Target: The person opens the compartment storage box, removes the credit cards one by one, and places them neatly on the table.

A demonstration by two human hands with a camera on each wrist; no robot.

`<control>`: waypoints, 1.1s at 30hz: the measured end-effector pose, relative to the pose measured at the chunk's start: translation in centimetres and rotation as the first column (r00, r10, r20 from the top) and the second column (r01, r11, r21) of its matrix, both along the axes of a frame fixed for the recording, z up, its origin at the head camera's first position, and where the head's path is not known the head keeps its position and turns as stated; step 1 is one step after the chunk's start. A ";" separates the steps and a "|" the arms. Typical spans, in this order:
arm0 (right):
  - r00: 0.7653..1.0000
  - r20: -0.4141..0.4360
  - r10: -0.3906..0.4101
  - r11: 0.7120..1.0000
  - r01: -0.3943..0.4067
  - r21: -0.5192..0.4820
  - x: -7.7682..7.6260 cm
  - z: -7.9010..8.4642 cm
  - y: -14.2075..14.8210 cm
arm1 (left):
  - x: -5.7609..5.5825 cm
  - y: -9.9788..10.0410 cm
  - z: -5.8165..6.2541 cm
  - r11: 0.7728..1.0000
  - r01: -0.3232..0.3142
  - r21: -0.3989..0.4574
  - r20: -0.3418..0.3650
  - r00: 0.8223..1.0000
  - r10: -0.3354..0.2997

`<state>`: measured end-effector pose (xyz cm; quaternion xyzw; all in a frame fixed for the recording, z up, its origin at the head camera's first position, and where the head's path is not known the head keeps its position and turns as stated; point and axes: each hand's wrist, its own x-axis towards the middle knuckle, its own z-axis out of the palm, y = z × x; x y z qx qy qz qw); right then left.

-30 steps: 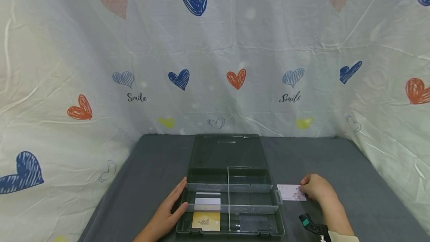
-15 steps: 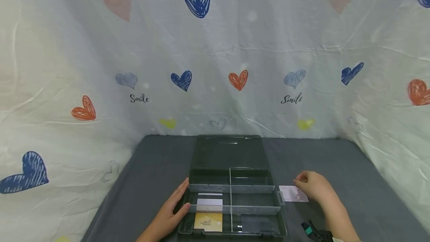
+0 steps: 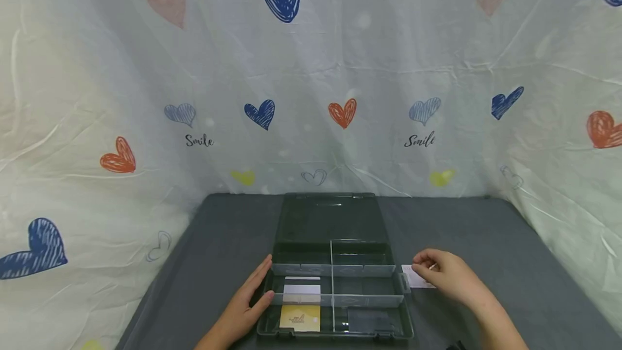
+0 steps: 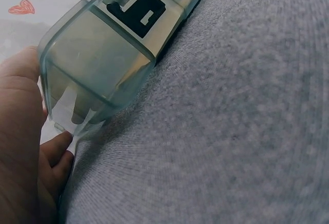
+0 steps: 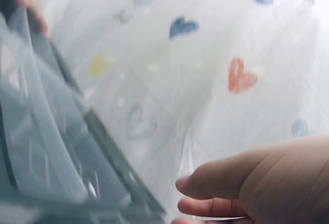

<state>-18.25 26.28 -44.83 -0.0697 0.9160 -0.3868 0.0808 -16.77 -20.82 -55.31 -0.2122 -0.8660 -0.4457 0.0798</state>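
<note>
A translucent dark-green compartment box [image 3: 367, 285] lies with its lid [image 3: 330, 220] laid back. My left hand [image 3: 243, 301] rests along the box's left side, fingers extended; in the left wrist view the fingers [image 4: 60, 149] touch its wall. Right of the box, a pale pink-white card [image 3: 413, 281] lies on the cloth, partly covered by my right hand [image 3: 449, 274]. That hand hovers over the card with loosely bent fingers. In the right wrist view its thumb [image 5: 216, 180] stands apart from the fingers, and nothing shows between them.
A yellow card [image 3: 300, 318] lies in the front left compartment, and a white card [image 3: 301, 289] in the one behind it. A dark flat piece [image 3: 369, 318] is in the front right compartment. White dividers split the box. A heart-print curtain [image 3: 311, 69] surrounds the grey cloth [image 3: 233, 226].
My right hand has let go of the pink-white card's right end and moved left over it. The card stays beside the box. My left hand stays at the box's left side.
</note>
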 end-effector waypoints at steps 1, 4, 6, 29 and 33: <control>1.000 0.007 0.022 0.999 -0.022 -0.029 0.2 0.2 -0.2 | 0.0 0.0 0.0 1.000 0.001 0.003 -0.003 1.000 -0.001; 0.994 0.029 0.105 0.990 -0.101 -0.102 0.8 0.8 -1.0 | 0.0 0.0 0.1 1.000 0.006 0.007 -0.005 1.000 -0.006; 0.987 0.038 0.154 0.981 -0.148 -0.129 1.2 1.1 -1.5 | 0.0 0.0 0.1 1.000 0.010 0.009 -0.008 1.000 -0.010; 0.955 0.120 0.270 0.946 -0.240 -0.217 3.7 -0.3 -6.4 | -0.1 0.0 0.1 1.000 0.012 -0.010 -0.034 0.999 -0.013; 0.966 0.080 0.247 0.962 -0.234 -0.142 3.9 -0.9 -7.1 | -0.1 0.0 0.1 1.000 0.011 -0.016 -0.033 0.999 -0.012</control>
